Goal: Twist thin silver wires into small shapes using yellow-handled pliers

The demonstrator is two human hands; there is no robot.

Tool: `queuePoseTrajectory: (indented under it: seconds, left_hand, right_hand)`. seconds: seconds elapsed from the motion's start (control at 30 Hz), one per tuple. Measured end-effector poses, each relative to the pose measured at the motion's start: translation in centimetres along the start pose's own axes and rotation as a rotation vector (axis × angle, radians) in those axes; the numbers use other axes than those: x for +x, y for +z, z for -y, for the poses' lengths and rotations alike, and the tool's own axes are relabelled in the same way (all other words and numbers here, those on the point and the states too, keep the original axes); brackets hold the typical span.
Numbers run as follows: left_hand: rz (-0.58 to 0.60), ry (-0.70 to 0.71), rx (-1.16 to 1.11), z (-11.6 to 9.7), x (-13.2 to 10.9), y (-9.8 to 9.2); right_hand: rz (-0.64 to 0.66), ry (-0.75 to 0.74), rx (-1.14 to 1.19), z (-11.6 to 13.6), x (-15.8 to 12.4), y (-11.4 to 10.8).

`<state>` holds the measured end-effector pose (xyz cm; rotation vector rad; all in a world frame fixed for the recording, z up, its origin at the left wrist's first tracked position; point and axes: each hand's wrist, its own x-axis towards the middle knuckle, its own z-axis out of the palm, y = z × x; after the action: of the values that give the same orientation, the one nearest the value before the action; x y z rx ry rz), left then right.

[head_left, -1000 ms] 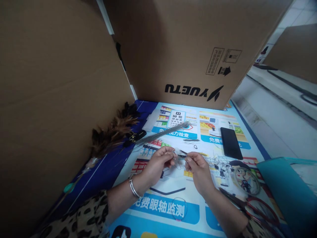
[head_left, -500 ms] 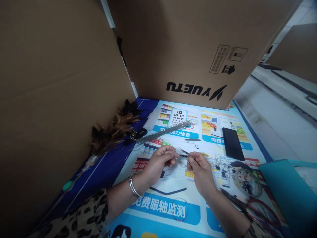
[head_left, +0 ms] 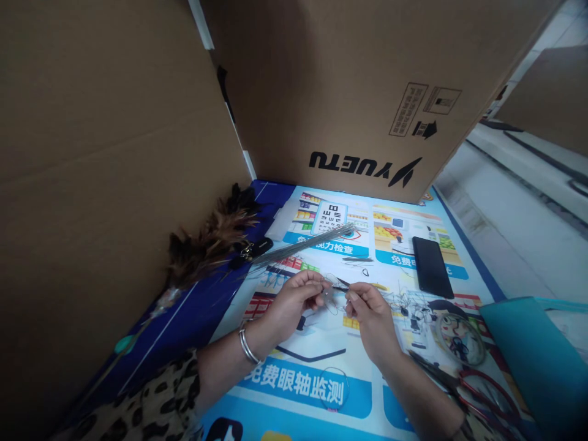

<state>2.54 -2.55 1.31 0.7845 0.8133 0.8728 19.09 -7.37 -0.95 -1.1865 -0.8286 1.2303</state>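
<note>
My left hand (head_left: 301, 300), with a silver bangle at the wrist, pinches a thin wire (head_left: 331, 305) that curls in loops between the two hands. My right hand (head_left: 370, 309) is closed, thumb against forefinger, close to the wire's other side; a fine strand runs into its fingertips. Dark pointed strips lie just behind the fingertips, and I cannot tell whether they are held or printed on the mat. Beyond the hands lies a bundle of straight thin wires (head_left: 307, 242). Right of my right hand is a tangle of wire pieces (head_left: 411, 306).
Large cardboard panels (head_left: 344, 92) stand at the back and left. A feather duster (head_left: 206, 239) leans along the left. On the printed mat lie a black phone (head_left: 432, 267), a roll of clear tape (head_left: 460, 339), red-handled scissors (head_left: 487, 392), a wire ring (head_left: 334, 389) and a teal folder (head_left: 533, 355).
Both hands stay in nearly the same place. The thin wire between the fingertips has shifted slightly, its upper loop less visible.
</note>
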Motion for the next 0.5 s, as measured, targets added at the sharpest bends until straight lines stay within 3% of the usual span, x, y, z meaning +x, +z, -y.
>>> queuePoseTrajectory:
  seconds: [0.5]
  left_hand:
    - [0.066,-0.017,-0.044,0.13,0.16,-0.33]
  right_hand:
    - [0.004,-0.003,0.002,-0.19,0.03,-0.03]
